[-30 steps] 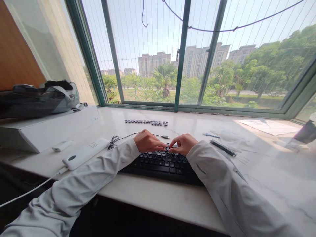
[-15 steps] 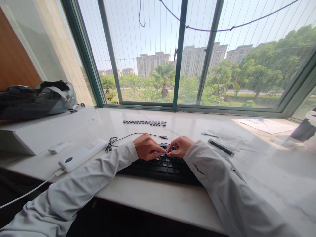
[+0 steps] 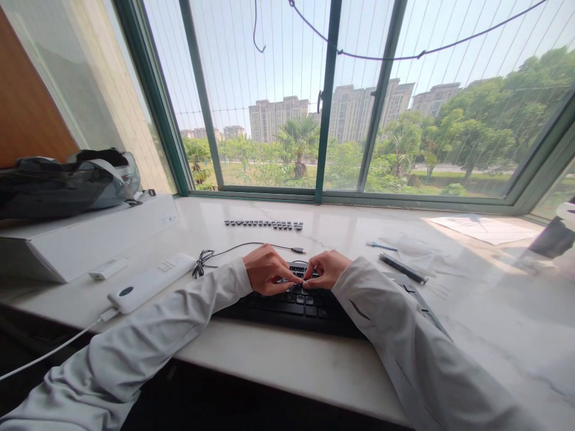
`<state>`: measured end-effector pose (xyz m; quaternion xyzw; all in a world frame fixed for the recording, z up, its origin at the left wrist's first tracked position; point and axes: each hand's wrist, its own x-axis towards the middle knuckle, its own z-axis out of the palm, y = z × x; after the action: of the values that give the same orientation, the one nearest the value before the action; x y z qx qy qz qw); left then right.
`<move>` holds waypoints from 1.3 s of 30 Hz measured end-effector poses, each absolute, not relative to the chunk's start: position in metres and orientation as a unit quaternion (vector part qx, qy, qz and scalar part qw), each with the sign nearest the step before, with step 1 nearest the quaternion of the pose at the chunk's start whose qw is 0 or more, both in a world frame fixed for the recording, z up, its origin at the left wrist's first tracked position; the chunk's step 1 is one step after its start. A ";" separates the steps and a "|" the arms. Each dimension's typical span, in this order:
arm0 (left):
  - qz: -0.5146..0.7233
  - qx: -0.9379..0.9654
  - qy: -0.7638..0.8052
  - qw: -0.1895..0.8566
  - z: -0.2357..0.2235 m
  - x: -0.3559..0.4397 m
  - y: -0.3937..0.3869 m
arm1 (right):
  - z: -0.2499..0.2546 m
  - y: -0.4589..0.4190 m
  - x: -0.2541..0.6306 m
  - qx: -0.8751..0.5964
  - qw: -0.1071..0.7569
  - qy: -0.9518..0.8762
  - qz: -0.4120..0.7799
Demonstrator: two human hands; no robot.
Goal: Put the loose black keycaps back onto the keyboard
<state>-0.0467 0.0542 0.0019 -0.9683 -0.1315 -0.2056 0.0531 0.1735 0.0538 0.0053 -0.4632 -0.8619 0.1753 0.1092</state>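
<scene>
A black keyboard [image 3: 287, 307] lies on the pale ledge, partly hidden by my hands and sleeves. Over its upper middle, my left hand [image 3: 269, 270] comes in from the left with fingers pinched at a small dark keycap [image 3: 302, 284]. My right hand [image 3: 327, 269] meets it from the right, thumb and curled index finger closed at the same spot. The fingertips cover most of the keycap. Beyond the hands, several loose keycaps [image 3: 263, 224] lie in a row. The keyboard's cable [image 3: 238, 246] ends in a USB plug [image 3: 297, 250].
To the left are a white power strip [image 3: 153, 282], a small white block [image 3: 108, 269] and a white box [image 3: 94, 239] bearing a dark bag [image 3: 67, 182]. To the right lie a blue-tipped tool [image 3: 381, 245], a black strip-like bundle [image 3: 403, 267], clear plastic [image 3: 422, 254] and paper [image 3: 487, 228].
Both hands stay pinched together over the keyboard and have shifted only slightly. The rest of the ledge looks the same.
</scene>
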 end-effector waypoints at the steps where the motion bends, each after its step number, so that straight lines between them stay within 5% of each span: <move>1: -0.205 -0.969 -0.132 0.047 0.002 -0.047 0.054 | 0.005 0.053 0.173 -0.465 0.110 -0.860 0.178; 14: -0.213 -0.965 -0.153 -0.009 0.002 -0.040 0.051 | 0.007 0.054 0.172 -0.494 0.112 -0.845 0.174; 39: -0.221 -0.961 -0.159 0.055 -0.001 -0.035 0.052 | 0.009 0.053 0.170 -0.518 0.105 -0.834 0.162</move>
<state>-0.0354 0.0516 -0.0010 -0.9607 -0.1585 -0.2210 0.0550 0.1703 0.0526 0.0094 -0.5177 -0.8336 0.1616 0.1048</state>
